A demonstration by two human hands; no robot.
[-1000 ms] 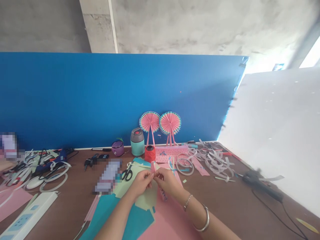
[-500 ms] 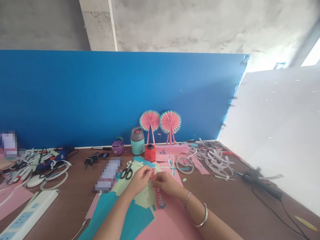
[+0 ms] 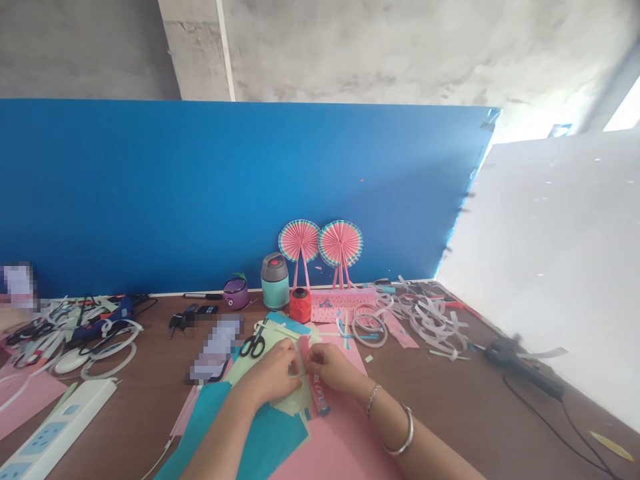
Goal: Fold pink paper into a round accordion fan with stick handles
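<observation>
Over the sheets of paper, my right hand [image 3: 333, 365] pinches the upper part of a narrow pink folded paper strip [image 3: 319, 393], whose lower end slants down onto the pink sheet [image 3: 345, 440]. Close beside it on the left is my left hand [image 3: 275, 375], thumb and fingers curved and apart, low over pale yellow-green paper pieces [image 3: 287, 405]. Teal paper [image 3: 270, 440] lies beneath my left forearm. Black-handled scissors [image 3: 253, 345] rest just beyond my left hand. My right fingers hide part of the strip.
Two round pleated paper fans [image 3: 341, 243] stand against the blue panel [image 3: 200, 200]. Before them are a teal jar [image 3: 275, 290], a red-wrapped container [image 3: 300, 307] and a pink patterned box [image 3: 345, 305]. A glue gun [image 3: 525, 367] lies right, a power strip [image 3: 60, 427] left.
My left hand has come away from the strip, moving slightly down and left, and its fingers have spread. My right hand stays on the pink strip.
</observation>
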